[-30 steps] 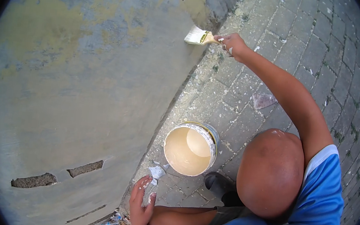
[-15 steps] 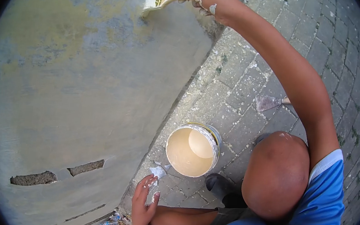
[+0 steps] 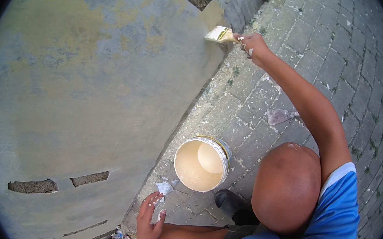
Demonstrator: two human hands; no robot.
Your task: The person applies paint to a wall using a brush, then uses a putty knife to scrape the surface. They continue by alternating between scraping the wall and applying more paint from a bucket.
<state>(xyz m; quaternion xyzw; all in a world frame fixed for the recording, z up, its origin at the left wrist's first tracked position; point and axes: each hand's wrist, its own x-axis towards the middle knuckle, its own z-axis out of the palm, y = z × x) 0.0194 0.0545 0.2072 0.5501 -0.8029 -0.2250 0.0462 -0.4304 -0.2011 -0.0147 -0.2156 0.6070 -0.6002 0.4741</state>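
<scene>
my right hand point(image 3: 254, 46) is closed round the handle of a paintbrush point(image 3: 219, 34), arm stretched out, the pale bristles lying against the wall point(image 3: 87, 90) near its edge. my left hand point(image 3: 149, 217) rests low by the foot of the wall, fingers loose and flecked with white, holding nothing. a bucket point(image 3: 202, 162) of cream paint stands on the paved ground point(image 3: 328, 64) just beside my knee point(image 3: 286, 185). a scrap of white paper point(image 3: 164, 187) lies between the bucket and my left hand.
</scene>
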